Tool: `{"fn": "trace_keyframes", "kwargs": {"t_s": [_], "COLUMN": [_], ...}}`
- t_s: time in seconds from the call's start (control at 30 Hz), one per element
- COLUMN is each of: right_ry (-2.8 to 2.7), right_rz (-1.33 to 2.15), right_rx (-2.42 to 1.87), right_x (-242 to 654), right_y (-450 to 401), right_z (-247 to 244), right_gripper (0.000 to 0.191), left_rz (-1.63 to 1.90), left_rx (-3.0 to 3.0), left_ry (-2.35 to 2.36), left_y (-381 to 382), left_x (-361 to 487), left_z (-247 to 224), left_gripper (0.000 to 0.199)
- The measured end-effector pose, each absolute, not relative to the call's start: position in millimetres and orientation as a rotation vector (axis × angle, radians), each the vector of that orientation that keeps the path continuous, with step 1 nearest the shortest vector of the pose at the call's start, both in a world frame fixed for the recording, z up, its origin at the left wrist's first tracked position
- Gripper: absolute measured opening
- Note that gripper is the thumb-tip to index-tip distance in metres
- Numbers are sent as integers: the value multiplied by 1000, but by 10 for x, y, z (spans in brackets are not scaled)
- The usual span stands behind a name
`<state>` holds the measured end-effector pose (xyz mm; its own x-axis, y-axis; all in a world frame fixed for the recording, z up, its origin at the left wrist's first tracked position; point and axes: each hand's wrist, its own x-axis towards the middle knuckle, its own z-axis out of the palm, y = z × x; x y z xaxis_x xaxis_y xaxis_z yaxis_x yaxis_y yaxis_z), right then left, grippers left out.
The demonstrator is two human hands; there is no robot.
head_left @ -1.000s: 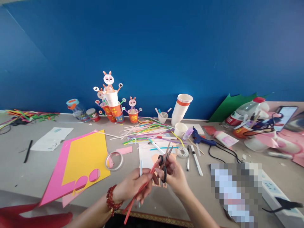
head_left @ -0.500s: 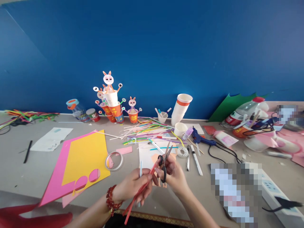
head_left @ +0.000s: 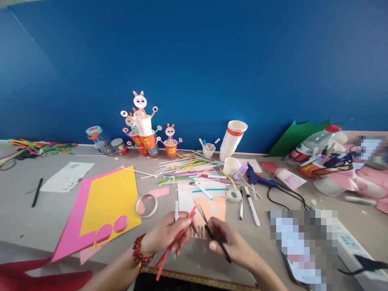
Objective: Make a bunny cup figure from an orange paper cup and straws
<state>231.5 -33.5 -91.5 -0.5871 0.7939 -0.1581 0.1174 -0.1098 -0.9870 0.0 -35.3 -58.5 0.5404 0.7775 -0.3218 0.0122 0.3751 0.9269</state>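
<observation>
My left hand [head_left: 165, 234] is closed around a few long, thin red pipe cleaners [head_left: 163, 260], whose upper ends stick out past the thumb and whose lower ends hang toward the table edge. A pale blue stick [head_left: 176, 207] stands upright between its fingers. My right hand [head_left: 232, 242] grips black-handled scissors [head_left: 201, 212], blades pointing up and left, slightly apart. The blade tips are close to the red ends but it is unclear whether they touch. Below the hands lies a peach paper sheet [head_left: 216, 206] with dark oval marks.
Yellow card [head_left: 109, 198] on pink card and a tape roll [head_left: 146, 205] lie left. Coloured sticks [head_left: 188, 163] are heaped behind. Rabbit-topped cups [head_left: 171, 147] stand by the blue wall. A glue gun [head_left: 257, 178] with cord, pens [head_left: 251, 206] and a power strip [head_left: 348, 238] are right.
My right hand has lowered with the scissors, which now tilt left toward the red ends. The left hand has shifted slightly left, still holding the pipe cleaners and the pale blue stick.
</observation>
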Motion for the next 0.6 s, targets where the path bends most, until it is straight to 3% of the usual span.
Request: {"fn": "trace_keyframes", "kwargs": {"t_s": [0.6], "right_ry": [-1818], "right_rz": [1652], "right_rx": [-1140], "right_x": [2326], "right_y": [-335], "right_z": [-926], "right_gripper": [59], "left_rz": [480], "left_rx": [1130], "left_ry": [914], "left_y": [-348], "left_x": [19], "left_z": [-548], "left_gripper": [36]}}
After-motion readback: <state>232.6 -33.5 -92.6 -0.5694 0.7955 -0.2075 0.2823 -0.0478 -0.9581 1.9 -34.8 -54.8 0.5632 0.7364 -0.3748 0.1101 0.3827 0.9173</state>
